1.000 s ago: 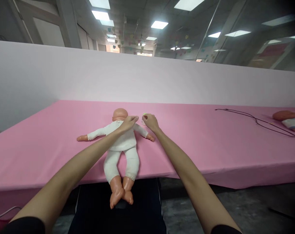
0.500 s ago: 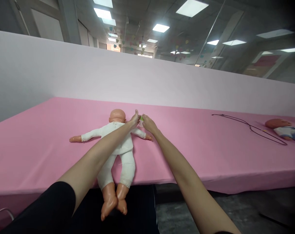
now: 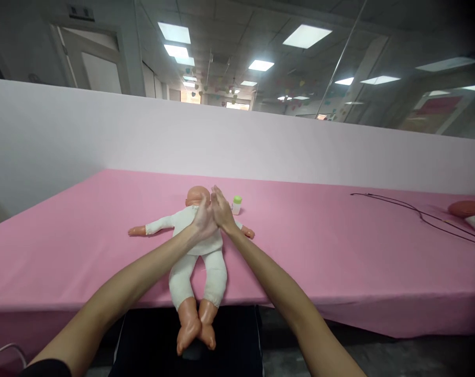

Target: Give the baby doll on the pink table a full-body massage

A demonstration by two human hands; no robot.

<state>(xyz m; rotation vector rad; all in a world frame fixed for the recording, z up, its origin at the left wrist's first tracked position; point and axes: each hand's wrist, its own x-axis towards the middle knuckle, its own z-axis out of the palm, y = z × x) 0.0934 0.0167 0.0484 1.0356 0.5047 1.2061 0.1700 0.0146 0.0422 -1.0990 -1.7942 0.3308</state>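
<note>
A baby doll (image 3: 198, 248) in white clothes lies on the pink table, its head away from me and its feet over the front edge. Above the doll's upper body, my left hand (image 3: 204, 219) and my right hand (image 3: 222, 210) are pressed palm to palm, fingers stretched out and pointing up. Nothing shows between the palms. Just right of my right hand, a small white bottle (image 3: 236, 206) with a green cap stands upright on the table, beside the doll's right-side arm.
The pink table (image 3: 319, 251) reaches a pale wall (image 3: 261, 149) at the back. A thin dark cord (image 3: 418, 212) lies at the right. Another doll (image 3: 467, 209) is partly visible at the right edge.
Both hands have come away from the green-capped bottle, which now stands free on the table. They have moved left and met over the doll. The view has tilted up slightly.
</note>
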